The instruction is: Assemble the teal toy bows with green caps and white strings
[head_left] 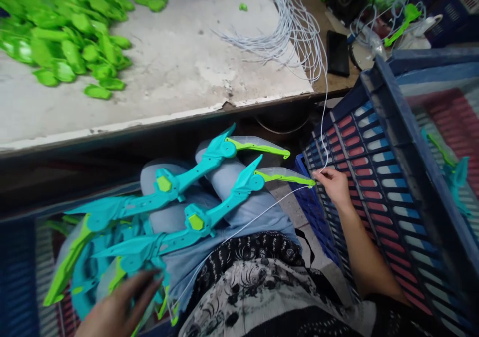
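Observation:
Two teal toy bows with lime-green tips lie across my lap, the nearer one [194,222] and a second [175,182] behind it. My right hand [333,185] pinches a thin white string [247,227] at the nearer bow's right green tip [288,178]. The string runs down to the left across my lap and also up towards the table. My left hand [119,307] is at the bottom left, fingers curled against the bow's left end; it is blurred.
A worn white table [168,73] carries a heap of green plastic parts [63,33] and a bundle of white strings [292,28]. A dark phone [337,53] lies at its right end. A blue crate [389,142] stands to my right, holding another teal bow [454,175]. More bows lie at the lower left.

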Available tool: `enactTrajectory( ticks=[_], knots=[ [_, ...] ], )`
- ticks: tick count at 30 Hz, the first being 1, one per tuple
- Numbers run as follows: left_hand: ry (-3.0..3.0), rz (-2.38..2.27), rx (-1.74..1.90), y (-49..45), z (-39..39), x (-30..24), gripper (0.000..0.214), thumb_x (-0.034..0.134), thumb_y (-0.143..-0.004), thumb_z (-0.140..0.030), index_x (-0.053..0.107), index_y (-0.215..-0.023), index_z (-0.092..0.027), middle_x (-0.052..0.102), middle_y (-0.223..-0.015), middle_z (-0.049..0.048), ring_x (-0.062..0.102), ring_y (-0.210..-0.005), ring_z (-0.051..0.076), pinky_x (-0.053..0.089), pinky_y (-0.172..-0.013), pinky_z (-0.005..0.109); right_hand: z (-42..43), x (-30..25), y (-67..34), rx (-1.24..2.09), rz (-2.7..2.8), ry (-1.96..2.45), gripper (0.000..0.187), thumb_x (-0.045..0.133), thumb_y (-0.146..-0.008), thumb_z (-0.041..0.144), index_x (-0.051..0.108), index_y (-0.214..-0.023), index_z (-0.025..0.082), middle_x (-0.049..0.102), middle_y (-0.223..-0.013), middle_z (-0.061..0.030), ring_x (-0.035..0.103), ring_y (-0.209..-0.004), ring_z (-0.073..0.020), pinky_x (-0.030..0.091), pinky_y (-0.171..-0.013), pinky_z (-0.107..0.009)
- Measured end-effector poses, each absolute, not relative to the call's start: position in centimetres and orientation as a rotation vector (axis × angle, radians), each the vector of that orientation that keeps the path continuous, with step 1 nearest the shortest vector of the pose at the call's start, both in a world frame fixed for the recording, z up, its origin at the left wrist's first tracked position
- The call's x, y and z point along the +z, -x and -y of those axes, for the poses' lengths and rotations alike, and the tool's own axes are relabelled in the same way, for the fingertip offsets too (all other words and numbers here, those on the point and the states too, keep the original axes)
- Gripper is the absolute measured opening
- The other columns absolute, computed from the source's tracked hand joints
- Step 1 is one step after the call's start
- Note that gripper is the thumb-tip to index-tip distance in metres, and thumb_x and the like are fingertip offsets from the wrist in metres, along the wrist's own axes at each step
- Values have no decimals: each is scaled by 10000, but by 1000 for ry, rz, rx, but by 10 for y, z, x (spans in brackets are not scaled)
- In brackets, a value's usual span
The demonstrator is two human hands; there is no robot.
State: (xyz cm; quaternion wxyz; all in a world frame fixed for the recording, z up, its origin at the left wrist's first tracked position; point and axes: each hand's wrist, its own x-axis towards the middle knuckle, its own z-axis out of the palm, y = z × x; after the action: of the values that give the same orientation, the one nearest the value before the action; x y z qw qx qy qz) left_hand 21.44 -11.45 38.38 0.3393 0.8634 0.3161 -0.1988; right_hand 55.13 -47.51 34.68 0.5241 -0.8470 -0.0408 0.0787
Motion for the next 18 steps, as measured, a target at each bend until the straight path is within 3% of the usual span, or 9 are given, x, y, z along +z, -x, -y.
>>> enactTrajectory(
  ticks=[1,3,5,8,11,14,18],
  knots=[
    [-2347,-805,-315,-242,118,387,234,533,-715,-585,623,-923,-527,729,-911,-148,695,-825,277,551,-712,409,469,350,-555,155,95,2011,280,735,-674,441,696,-674,164,665,-652,-22,572,-570,-132,459,-527,-250],
    [-2446,-604,-38,-298,127,388,453,507,-786,-553,578,-1187,-356,654,-1216,23,594,-1125,308,482,-935,450,454,356,-562,175,81,1936,269,727,-684,427,713,-724,161,662,-640,-16,546,-524,-116,436,-491,-239],
    [-2438,-364,-103,-342,141,381,595,478,-808,-569,536,-1274,-203,652,-1199,127,600,-1104,323,460,-955,466,438,360,-568,241,102,1875,258,717,-694,407,728,-774,162,673,-652,-20,551,-516,-114,426,-470,-230],
    [-2434,-163,-394,-364,160,365,562,425,-867,-513,543,-1280,-151,699,-1074,137,644,-998,316,466,-911,472,419,362,-573,251,206,1896,243,693,-719,383,742,-827,171,701,-701,-32,599,-576,-135,460,-512,-239],
    [-2365,-56,-553,-355,167,362,478,436,-884,-431,581,-1259,-174,693,-1106,122,653,-991,292,489,-874,419,409,359,-575,179,365,1969,209,671,-750,366,745,-810,180,723,-780,-45,648,-695,-165,512,-647,-280],
    [-2208,-60,-531,-361,164,369,401,473,-868,-408,660,-1149,-193,694,-1111,101,658,-982,267,505,-873,372,405,356,-576,129,484,2012,169,650,-785,338,742,-777,197,724,-823,-47,662,-774,-177,519,-732,-301],
    [-1923,-278,-323,-417,170,369,302,553,-836,-359,700,-1025,-174,702,-1081,103,636,-1027,259,476,-954,392,401,350,-576,74,519,2001,143,642,-809,304,734,-773,201,707,-834,-44,656,-784,-168,521,-733,-295]
  ],
)
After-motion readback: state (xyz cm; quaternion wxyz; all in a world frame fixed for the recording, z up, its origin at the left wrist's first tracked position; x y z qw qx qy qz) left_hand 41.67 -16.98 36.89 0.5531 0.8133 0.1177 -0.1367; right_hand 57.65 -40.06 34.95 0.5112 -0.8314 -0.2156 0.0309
